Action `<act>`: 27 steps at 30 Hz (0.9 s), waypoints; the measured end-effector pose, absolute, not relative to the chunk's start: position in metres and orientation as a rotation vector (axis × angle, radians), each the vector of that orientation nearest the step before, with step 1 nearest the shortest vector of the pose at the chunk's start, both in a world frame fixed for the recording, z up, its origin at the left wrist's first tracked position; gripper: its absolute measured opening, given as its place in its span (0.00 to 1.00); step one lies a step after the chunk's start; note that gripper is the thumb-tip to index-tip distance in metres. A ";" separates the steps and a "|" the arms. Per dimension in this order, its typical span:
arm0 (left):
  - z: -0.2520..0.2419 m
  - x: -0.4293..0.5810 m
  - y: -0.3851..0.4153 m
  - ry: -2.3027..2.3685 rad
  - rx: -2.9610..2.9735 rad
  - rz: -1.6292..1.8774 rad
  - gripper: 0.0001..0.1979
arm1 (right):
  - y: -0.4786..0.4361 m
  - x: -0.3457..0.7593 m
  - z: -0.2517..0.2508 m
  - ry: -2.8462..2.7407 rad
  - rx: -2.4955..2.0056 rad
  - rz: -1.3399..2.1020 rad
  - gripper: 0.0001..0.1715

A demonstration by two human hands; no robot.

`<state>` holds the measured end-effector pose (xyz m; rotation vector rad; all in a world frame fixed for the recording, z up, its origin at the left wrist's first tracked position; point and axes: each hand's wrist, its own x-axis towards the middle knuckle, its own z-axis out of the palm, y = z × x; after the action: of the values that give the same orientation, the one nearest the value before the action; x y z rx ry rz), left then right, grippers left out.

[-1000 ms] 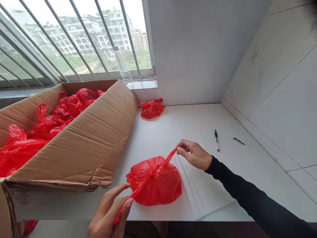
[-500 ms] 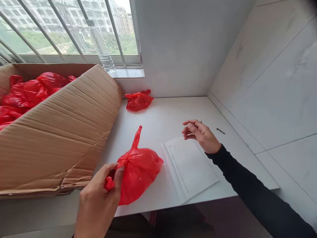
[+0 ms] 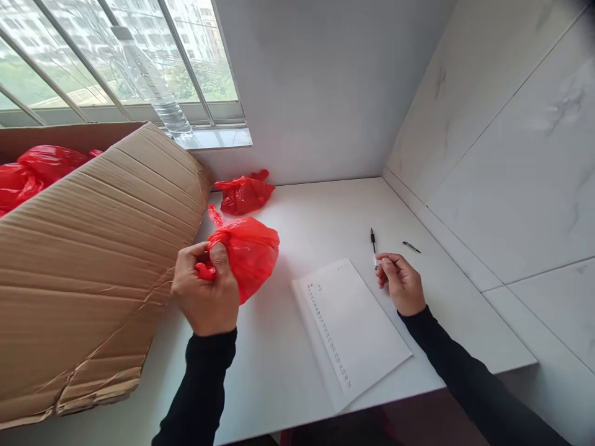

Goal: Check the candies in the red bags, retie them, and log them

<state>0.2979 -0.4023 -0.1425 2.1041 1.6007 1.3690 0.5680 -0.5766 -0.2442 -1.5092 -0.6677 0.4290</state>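
My left hand (image 3: pixel 207 285) is closed around the knotted top of a red plastic bag (image 3: pixel 253 254), which looks full and rounded and is held up over the table. To the right, my right hand (image 3: pixel 397 282) has its fingers curled in a pinch at the near, pale end of a black-and-white pen (image 3: pixel 373 241). The pen's dark tip points away from me; how firmly the fingertips grip it is hard to see. Between the hands an open notebook (image 3: pixel 367 328) lies on the table, with a column of small handwritten marks down its left side.
A large cardboard box (image 3: pixel 106 241) with several red bags (image 3: pixel 51 164) inside takes up the left. Another red bag (image 3: pixel 245 193) sits by the back wall. A small dark pen-like piece (image 3: pixel 411 247) lies near the right wall. A clear bottle (image 3: pixel 162 99) stands on the windowsill.
My left hand has carried the red bag up and away from me, off the table's near part. The right hand has come down and right, its fingers closing in at the pen.
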 end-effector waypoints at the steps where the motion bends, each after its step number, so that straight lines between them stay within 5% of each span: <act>1: -0.148 0.309 -0.395 1.582 2.135 1.318 0.16 | -0.577 0.568 -0.246 -0.666 -1.511 0.440 0.21; 11: -0.213 0.382 -0.355 1.435 2.565 0.727 0.29 | -0.575 0.565 -0.245 -0.660 -1.632 0.603 0.24; 19: -0.211 0.458 -0.285 1.537 2.601 0.650 0.35 | -0.570 0.558 -0.250 -0.724 -1.733 0.587 0.26; 27: -0.209 0.459 -0.255 1.319 2.829 0.601 0.26 | -0.566 0.553 -0.252 -0.764 -1.812 0.609 0.25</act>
<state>0.4589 -0.2554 -0.2090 2.8289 1.3185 0.6007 0.5528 -0.5658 -0.2524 -1.8117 -0.7638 0.6089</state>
